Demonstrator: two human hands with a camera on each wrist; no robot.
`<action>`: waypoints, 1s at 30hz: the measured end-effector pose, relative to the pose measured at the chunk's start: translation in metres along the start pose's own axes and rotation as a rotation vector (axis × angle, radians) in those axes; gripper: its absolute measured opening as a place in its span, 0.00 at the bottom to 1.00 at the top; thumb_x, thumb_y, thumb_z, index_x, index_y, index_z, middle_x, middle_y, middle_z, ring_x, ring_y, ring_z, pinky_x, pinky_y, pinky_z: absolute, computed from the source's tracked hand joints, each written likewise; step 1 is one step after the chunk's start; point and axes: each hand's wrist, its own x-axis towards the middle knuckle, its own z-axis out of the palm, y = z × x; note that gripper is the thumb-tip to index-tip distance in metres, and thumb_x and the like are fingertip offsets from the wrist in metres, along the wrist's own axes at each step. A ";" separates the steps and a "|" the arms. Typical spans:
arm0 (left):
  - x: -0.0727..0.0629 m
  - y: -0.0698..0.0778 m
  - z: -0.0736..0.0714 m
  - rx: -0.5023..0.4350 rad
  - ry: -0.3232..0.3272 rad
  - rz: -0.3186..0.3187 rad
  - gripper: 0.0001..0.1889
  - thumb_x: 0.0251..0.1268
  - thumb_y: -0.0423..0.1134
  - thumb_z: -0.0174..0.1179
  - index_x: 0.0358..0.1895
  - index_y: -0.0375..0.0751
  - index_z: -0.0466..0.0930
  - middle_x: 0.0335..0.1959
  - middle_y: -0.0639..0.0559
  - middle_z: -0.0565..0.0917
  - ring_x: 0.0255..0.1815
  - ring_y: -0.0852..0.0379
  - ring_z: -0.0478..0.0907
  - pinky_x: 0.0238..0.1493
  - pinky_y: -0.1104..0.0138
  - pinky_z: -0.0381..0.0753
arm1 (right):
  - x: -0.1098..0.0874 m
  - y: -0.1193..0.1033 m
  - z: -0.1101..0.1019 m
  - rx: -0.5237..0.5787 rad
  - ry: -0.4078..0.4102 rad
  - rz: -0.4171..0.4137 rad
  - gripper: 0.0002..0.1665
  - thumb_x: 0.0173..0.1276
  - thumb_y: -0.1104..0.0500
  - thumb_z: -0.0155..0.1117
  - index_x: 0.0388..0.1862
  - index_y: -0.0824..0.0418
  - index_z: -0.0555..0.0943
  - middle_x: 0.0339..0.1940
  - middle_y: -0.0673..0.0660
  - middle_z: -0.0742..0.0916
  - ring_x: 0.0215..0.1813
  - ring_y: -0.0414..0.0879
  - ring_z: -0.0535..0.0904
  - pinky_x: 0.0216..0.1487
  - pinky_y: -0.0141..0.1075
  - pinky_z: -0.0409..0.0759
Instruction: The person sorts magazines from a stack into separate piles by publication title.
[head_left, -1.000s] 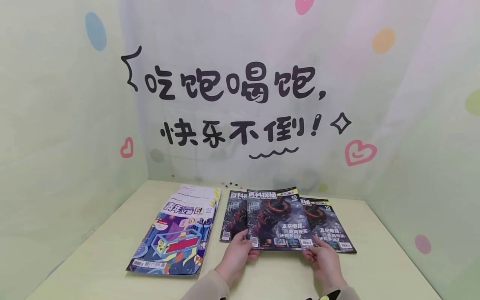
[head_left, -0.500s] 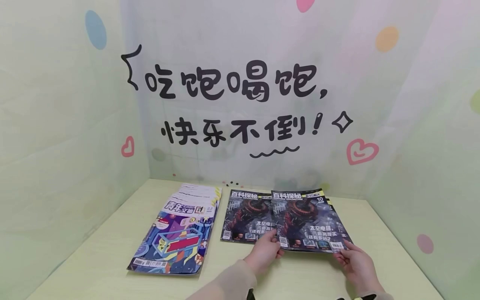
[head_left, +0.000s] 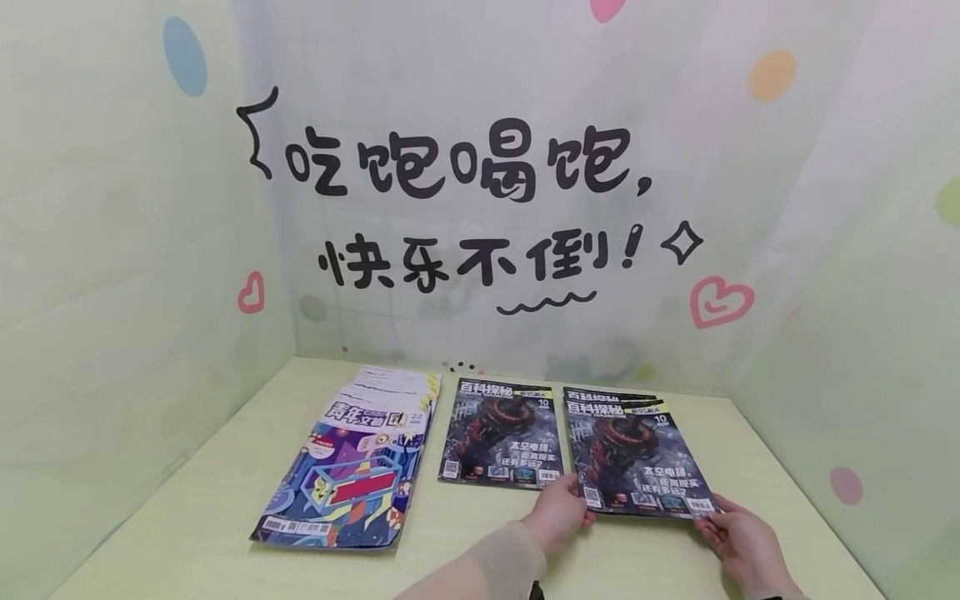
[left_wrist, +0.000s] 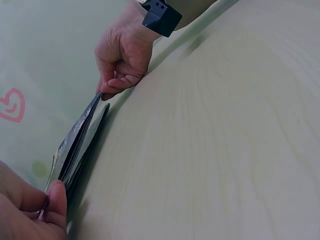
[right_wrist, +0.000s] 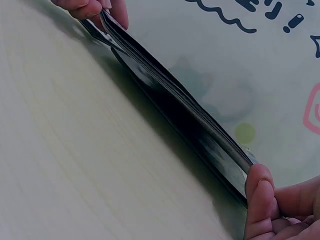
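A dark magazine (head_left: 633,454) with a red ring-shaped machine on its cover is pinched at its two near corners. My left hand (head_left: 558,510) grips the near left corner, and my right hand (head_left: 746,537) the near right one. The magazine lies over another copy, whose top edge (head_left: 600,394) peeks out behind it. In the right wrist view, the near edge of the held magazine (right_wrist: 165,82) is lifted off the darker copy below (right_wrist: 175,120). A third copy of the same issue (head_left: 498,433) lies flat just to the left of my left hand.
At the left of the pale wooden table (head_left: 202,517) lies a fanned stack of purple-and-blue magazines (head_left: 345,475). A printed cloth wall (head_left: 480,333) with large black lettering closes off the back, and plain side walls stand left and right.
Both hands have carried the magazine rightward from over the left copy onto the right copy, then slightly toward the person. The left copy's cover is now fully uncovered.
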 end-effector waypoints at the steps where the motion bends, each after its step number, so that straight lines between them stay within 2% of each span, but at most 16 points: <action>1: 0.000 -0.001 0.001 -0.008 0.004 0.000 0.29 0.57 0.16 0.44 0.66 0.17 0.57 0.35 0.43 0.71 0.26 0.57 0.76 0.28 0.70 0.80 | 0.000 0.000 0.000 -0.003 -0.001 0.000 0.34 0.72 0.73 0.39 0.74 0.76 0.44 0.29 0.49 0.83 0.31 0.38 0.78 0.39 0.28 0.82; 10: -0.003 0.000 0.005 -0.013 0.044 -0.033 0.30 0.52 0.14 0.42 0.64 0.17 0.61 0.32 0.43 0.73 0.26 0.55 0.77 0.27 0.68 0.81 | -0.002 0.002 -0.001 -0.040 0.045 -0.049 0.26 0.69 0.75 0.43 0.63 0.87 0.57 0.26 0.52 0.83 0.29 0.38 0.81 0.37 0.29 0.83; 17: -0.001 -0.003 0.006 -0.043 0.049 -0.071 0.32 0.48 0.13 0.42 0.64 0.18 0.60 0.34 0.43 0.72 0.25 0.57 0.76 0.27 0.71 0.79 | -0.001 0.003 0.002 -0.029 0.093 -0.059 0.24 0.69 0.73 0.46 0.61 0.87 0.60 0.25 0.52 0.83 0.29 0.38 0.82 0.38 0.29 0.83; 23: -0.003 -0.003 0.007 -0.025 0.061 -0.058 0.29 0.50 0.14 0.43 0.61 0.19 0.64 0.34 0.43 0.74 0.25 0.56 0.77 0.27 0.70 0.81 | -0.001 0.004 0.007 -0.025 0.197 -0.059 0.28 0.69 0.73 0.48 0.64 0.86 0.56 0.24 0.54 0.81 0.28 0.39 0.83 0.37 0.30 0.84; 26: -0.005 -0.001 0.006 -0.007 0.058 -0.052 0.28 0.50 0.15 0.43 0.60 0.20 0.65 0.34 0.44 0.73 0.24 0.57 0.76 0.27 0.69 0.81 | -0.001 0.003 0.010 -0.065 0.268 -0.047 0.32 0.69 0.72 0.49 0.67 0.84 0.53 0.23 0.55 0.81 0.26 0.40 0.82 0.33 0.32 0.84; 30: -0.008 -0.001 0.003 0.007 0.026 -0.043 0.26 0.54 0.17 0.44 0.61 0.20 0.65 0.34 0.45 0.72 0.22 0.59 0.73 0.24 0.71 0.78 | -0.004 0.002 0.013 -0.150 0.365 -0.029 0.33 0.69 0.69 0.51 0.69 0.79 0.56 0.25 0.57 0.80 0.22 0.42 0.79 0.25 0.34 0.83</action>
